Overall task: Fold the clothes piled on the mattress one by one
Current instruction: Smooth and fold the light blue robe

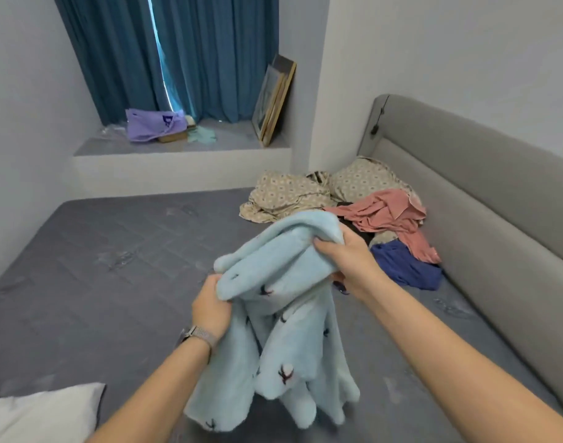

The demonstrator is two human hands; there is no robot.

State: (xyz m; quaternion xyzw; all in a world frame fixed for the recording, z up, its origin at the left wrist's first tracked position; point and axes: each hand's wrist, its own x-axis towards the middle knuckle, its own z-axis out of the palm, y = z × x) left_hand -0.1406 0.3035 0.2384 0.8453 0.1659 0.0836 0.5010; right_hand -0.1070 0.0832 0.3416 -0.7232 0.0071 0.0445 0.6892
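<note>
A white pillow (40, 410) lies at the near left corner of the quilted grey mattress (91, 251). The left hand (209, 306) has its fingers curled around a fluffy pale-blue garment (283, 314) held above the mattress; the right hand (347, 254) grips its upper fold. Farther right, crumpled clothes (385, 215) pile against the padded grey headboard (481, 187).

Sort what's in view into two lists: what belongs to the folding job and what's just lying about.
Part of the job:
- light blue fleece garment, gripped by left hand and right hand
- pile of clothes
- mattress

Just lying about:
- purple bag on the window ledge
- framed pictures leaning on the wall
- white pillow
- blue curtains
</note>
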